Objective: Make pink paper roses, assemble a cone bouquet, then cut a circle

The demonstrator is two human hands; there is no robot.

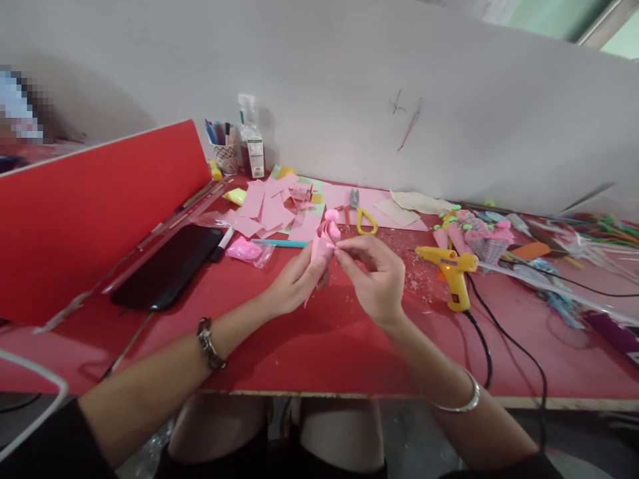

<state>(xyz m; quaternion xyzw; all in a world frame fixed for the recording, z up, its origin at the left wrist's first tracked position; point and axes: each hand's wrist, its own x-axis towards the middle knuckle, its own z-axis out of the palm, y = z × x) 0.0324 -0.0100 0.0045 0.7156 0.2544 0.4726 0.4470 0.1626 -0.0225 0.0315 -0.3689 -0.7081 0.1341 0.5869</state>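
Above the middle of the red table, my left hand (pixel 298 278) is closed around a small pink paper figure (pixel 325 241). The figure stands upright, with rounded pink pieces at its top and side. My right hand (pixel 375 274) pinches at the figure's right side with thumb and forefinger, touching a small pink bit there. Whether that bit is fixed to the figure, I cannot tell. Behind the hands lie yellow-handled scissors (pixel 367 222) and a blue stick (pixel 284 243). Left of them rests a plastic bag of bright pink clay-like material (pixel 244 249).
A yellow hot glue gun (pixel 452 266), its light on, sits at right with its cord over the table edge. Behind it are several pink cones (pixel 455 236). Left are a black phone (pixel 170 266) and red board (pixel 100 213). A bottle (pixel 252 150) and pen cup (pixel 224 158) stand behind.
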